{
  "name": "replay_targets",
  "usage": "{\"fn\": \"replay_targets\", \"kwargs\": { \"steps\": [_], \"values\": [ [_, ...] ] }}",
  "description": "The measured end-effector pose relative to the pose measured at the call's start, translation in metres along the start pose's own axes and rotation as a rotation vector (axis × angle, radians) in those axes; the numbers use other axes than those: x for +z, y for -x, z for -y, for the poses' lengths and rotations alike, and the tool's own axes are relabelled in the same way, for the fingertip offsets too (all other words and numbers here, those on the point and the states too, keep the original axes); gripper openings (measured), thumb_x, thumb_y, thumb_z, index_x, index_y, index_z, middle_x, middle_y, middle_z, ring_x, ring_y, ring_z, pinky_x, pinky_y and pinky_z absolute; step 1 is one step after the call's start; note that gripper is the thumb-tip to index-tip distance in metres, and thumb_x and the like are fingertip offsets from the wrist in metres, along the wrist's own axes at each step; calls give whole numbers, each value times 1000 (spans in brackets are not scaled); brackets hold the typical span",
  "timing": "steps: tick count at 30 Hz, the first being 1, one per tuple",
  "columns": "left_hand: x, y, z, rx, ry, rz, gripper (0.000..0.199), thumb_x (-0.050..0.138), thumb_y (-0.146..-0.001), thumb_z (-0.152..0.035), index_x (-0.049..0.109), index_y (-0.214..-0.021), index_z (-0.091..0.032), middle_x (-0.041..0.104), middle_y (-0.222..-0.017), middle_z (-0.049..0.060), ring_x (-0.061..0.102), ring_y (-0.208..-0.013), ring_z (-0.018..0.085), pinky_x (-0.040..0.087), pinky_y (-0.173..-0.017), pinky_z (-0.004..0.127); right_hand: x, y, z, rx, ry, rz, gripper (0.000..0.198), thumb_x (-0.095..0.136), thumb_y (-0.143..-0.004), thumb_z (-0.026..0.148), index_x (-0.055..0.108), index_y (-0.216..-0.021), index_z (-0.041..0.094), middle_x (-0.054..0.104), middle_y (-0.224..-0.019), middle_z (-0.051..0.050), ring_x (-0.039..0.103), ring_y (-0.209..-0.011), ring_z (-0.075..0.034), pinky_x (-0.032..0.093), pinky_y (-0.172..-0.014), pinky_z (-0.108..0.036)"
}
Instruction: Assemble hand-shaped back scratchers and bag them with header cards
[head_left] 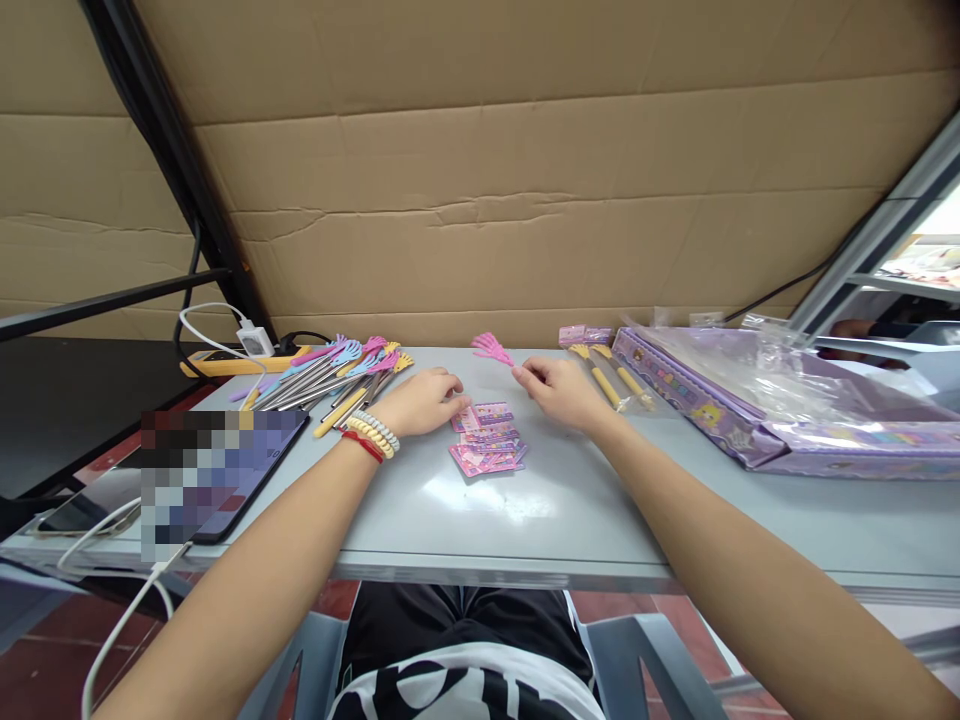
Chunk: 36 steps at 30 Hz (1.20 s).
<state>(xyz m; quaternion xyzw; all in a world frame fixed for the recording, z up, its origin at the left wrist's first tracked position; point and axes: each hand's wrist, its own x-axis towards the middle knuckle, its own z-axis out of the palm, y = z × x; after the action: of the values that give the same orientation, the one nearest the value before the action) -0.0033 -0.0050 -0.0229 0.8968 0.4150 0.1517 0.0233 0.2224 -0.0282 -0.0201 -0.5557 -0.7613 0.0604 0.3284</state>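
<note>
Since the right grip [559, 391] pinches the pink scratcher [492, 347] near its head, it could swivel. The left grip [421, 402], closure unclear, could nudge the cards [487, 461] askew.

Hands: two, one left hand [424, 402] and one right hand [556, 390]. Back scratchers: one pink scratcher [492, 348] in the right hand; two bagged yellow scratchers [606, 384]; one heap of loose scratchers [315, 380], at least six, overlapping too closely for an exact count. Printed cards [487, 461]: at least four, overlapped, full number unclear. Purple box [701, 410]: one. Tablet [259, 475]: one. White plug [256, 340]: one. Red wristband [363, 447]: one. Table [570, 530]: one.
</note>
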Motion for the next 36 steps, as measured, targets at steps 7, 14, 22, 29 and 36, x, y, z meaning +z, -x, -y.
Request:
{"fn": "replay_targets", "kwargs": {
  "steps": [7,14,22,29,36],
  "values": [
    [-6,2,-12,44,128,-222,37,40,-91,-42,63,-102,-15,64,-100,8,59,-92,19,45,-84,32,-19,-5,-3,37,-491,-579,34,57,-80,50,50,-66,20,43,-52,4,38,-48,-9,33,-50,-25],
    [-1,0,-32,88,196,-447,38,43,-92,-39,55,-119,-15,61,-116,10,56,-108,20,43,-92,32,-4,-2,11,109,-1019,-146,40,76,-62,50,55,-73,18,62,-58,-1,55,-48,-12,37,-37,-22],
    [0,1,-35,69,104,-315,30,38,-94,-32,65,-101,-22,69,-90,5,63,-83,18,45,-72,29,10,1,17,157,-1230,157,37,77,-63,44,58,-81,18,65,-62,0,56,-50,-11,39,-41,-22],
    [6,-2,-35,-15,-37,-288,30,36,-94,-31,61,-105,-19,69,-97,8,63,-88,22,42,-70,31,17,-2,20,182,-1111,-56,39,76,-62,49,55,-68,17,59,-55,2,47,-39,-8,36,-36,-22],
    [-7,-8,-1,-55,-273,-316,32,33,-95,-32,62,-96,-19,67,-91,9,59,-89,23,37,-72,34,4,-12,7,142,-1045,-314,39,75,-65,51,59,-68,15,62,-58,-2,47,-37,-7,32,-29,-20]
  ]
}}
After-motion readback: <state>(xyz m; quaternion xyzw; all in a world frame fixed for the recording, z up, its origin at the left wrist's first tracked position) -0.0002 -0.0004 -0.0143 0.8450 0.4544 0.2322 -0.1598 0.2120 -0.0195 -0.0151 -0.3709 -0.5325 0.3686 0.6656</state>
